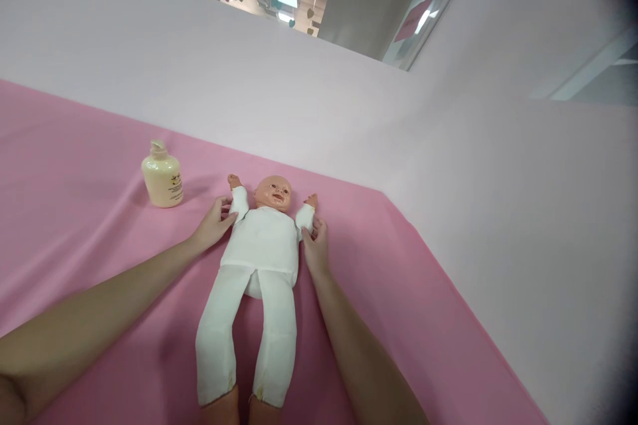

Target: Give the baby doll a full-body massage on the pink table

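In the head view, the doll (262,239) lies on its back at the centre of the frame, between the two hands, its lower legs running out of the bottom edge. The left hand (216,222) grips the doll's sleeved arm at picture left, and the right hand (316,242) pinches the other sleeve near the shoulder; the hands are apart, with the torso between them. The doll's head is near the back edge of the pink cover (74,212), which slants down rightward along the white wall (319,113), then turns toward the lower right corner. Pink surface gives room right of the right forearm and more at left, where a pump bottle (162,176) stands beyond the left hand.
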Demonstrator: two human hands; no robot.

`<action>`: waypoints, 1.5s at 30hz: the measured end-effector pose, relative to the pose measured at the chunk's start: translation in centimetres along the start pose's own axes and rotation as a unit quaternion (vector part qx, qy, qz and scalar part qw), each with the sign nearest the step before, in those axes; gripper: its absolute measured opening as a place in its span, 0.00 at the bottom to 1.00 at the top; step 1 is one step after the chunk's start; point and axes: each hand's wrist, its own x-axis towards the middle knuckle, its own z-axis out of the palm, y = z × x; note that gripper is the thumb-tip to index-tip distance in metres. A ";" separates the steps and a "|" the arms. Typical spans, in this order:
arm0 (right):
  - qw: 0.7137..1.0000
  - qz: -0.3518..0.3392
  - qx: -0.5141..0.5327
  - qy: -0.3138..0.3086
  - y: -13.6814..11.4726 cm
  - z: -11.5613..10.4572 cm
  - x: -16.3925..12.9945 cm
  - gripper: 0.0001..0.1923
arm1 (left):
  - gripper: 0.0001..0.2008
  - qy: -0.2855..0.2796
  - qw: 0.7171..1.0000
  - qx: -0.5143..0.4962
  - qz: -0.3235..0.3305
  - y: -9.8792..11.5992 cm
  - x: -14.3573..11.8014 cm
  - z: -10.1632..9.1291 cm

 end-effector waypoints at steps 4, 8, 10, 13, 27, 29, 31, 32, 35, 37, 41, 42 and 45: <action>1.000 0.003 -0.022 0.009 -0.2 -0.1 -0.2 0.27 | 0.22 -0.009 1.000 0.012 0.021 -0.2 0.1 0.0; 0.999 0.001 -0.046 -0.002 0.0 -0.2 -0.1 0.25 | 0.21 -0.018 0.999 0.027 0.016 -0.8 0.3 -0.2; 0.999 0.003 -0.054 -0.004 0.2 -0.2 0.1 0.25 | 0.22 -0.022 0.999 0.028 0.007 -1.1 0.5 -0.3; 0.998 0.008 -0.059 -0.005 0.4 -0.2 0.3 0.25 | 0.23 -0.022 0.999 0.031 -0.003 -1.3 0.6 -0.4; 0.998 0.012 -0.066 -0.002 0.8 -0.2 0.4 0.23 | 0.24 -0.029 0.999 0.037 -0.016 -1.4 0.7 -0.4; 0.998 0.013 -0.069 -0.009 0.8 -0.2 0.5 0.24 | 0.26 -0.033 0.999 0.016 -0.018 -1.5 0.7 -0.4; 0.998 0.015 -0.050 -0.017 0.9 -0.2 0.6 0.25 | 0.27 -0.045 0.999 -0.022 -0.015 -1.5 0.7 -0.4; 0.999 0.018 -0.029 -0.019 0.9 -0.2 0.7 0.25 | 0.28 -0.047 0.998 -0.045 -0.015 -1.5 0.7 -0.4; 0.998 0.026 0.062 -0.020 1.0 -0.2 0.9 0.25 | 0.29 -0.035 0.991 -0.123 -0.023 -1.1 0.8 -0.4; 0.992 0.038 0.115 -0.020 1.0 -0.2 1.0 0.22 | 0.30 -0.028 0.983 -0.179 -0.040 -0.7 0.9 -0.3; 0.977 0.072 0.198 -0.019 0.8 -0.2 1.0 0.13 | 0.25 -0.032 0.966 -0.244 -0.081 -0.4 1.1 -0.2; 0.973 0.080 0.216 -0.019 0.8 -0.1 1.0 0.11 | 0.22 -0.035 0.963 -0.251 -0.085 -0.4 1.1 -0.1; 0.962 0.104 0.250 -0.020 0.7 0.0 1.0 0.11 | 0.16 -0.046 0.959 -0.269 -0.081 -0.5 1.0 -0.2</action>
